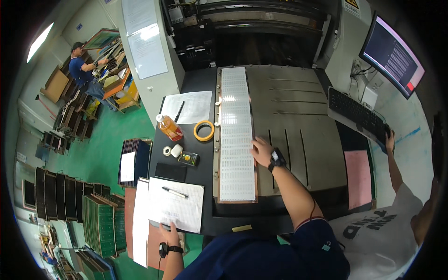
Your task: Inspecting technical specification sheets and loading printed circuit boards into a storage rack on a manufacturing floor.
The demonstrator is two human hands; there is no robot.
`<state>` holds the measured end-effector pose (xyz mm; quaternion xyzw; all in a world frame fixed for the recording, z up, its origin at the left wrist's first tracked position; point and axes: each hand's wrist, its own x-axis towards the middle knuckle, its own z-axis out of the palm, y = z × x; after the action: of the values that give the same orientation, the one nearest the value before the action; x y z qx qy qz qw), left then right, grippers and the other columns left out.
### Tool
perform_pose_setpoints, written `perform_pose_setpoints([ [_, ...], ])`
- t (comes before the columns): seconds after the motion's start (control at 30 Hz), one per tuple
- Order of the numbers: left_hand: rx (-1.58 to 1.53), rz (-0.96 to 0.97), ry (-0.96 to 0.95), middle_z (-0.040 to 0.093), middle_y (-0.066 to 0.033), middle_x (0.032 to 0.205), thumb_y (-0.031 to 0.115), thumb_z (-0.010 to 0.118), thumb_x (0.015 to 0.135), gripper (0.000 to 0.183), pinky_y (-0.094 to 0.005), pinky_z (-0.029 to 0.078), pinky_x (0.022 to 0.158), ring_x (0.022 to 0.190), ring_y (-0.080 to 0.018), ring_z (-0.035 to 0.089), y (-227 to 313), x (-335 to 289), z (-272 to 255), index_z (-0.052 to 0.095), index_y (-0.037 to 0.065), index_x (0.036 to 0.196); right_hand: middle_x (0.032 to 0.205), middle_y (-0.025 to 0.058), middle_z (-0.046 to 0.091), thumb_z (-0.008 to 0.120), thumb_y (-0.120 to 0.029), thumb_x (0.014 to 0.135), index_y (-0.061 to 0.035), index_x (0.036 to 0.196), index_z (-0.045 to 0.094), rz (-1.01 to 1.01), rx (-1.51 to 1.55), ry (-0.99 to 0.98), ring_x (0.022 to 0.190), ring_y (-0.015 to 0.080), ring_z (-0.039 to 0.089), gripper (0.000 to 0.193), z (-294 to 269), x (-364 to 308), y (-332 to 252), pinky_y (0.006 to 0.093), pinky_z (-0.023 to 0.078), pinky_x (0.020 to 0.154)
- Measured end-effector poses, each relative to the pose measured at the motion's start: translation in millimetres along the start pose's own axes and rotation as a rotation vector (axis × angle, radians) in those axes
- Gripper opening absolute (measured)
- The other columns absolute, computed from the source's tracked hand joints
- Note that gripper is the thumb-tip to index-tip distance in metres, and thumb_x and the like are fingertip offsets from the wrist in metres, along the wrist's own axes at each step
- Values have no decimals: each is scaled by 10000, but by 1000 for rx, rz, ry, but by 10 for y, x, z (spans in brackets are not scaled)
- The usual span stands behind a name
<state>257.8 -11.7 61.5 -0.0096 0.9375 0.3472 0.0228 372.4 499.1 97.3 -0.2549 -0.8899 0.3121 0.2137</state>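
Observation:
A long white panel [238, 140] with rows of small dark printing lies lengthwise on the machine's grey metal bed [303, 116]. My right hand [262, 151] rests at its right edge, fingers extended over the rim. At the lower left, my left hand [170, 234] is at the near edge of a printed sheet [177, 210], thumb and fingers spread with nothing held. On that sheet lies a pen [175, 192]. Just beyond it sits a flat black case [171, 172]. Both my wrists carry a strapped black device.
The dark side table holds a bottle of amber drink [170, 128], a yellow tape roll [204, 130], a small dark box [188, 158] and another sheet [193, 107]. At right, a co-worker's hand [390, 141] is beside the keyboard [357, 114], below a monitor [392, 53]. Racked panels [100, 224] stand left.

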Motion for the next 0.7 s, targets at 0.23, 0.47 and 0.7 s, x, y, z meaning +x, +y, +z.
perform_pose_setpoints([
  [0.23, -714, -635, 77, 492, -165, 1238, 370, 434, 921, 535, -397, 453, 878, 1035, -281, 523, 195, 486, 131, 362, 10, 1310, 1196, 180, 532, 567, -112, 779, -15, 1019, 594, 217, -275, 296, 1156, 345, 457, 261, -778, -1056, 856, 429, 380, 972],
  [0.47, -532, -522, -202, 499, -158, 1263, 583, 340, 877, 659, -500, 372, 977, 1159, -304, 471, 765, 427, 213, 446, 79, 1288, 1207, 136, 531, 534, -90, 770, -35, 1022, 603, 224, -252, 389, 1183, 287, 450, 267, -500, -1104, 874, 407, 373, 994],
  [0.7, -549, -490, -225, 502, -157, 1258, 579, 341, 877, 653, -497, 376, 974, 1153, -302, 475, 1448, 287, 471, 451, 80, 1284, 1292, 95, 470, 486, -118, 822, -58, 1104, 572, 276, -303, 309, 1252, 240, 381, 300, -608, -1072, 768, 377, 285, 1073],
])
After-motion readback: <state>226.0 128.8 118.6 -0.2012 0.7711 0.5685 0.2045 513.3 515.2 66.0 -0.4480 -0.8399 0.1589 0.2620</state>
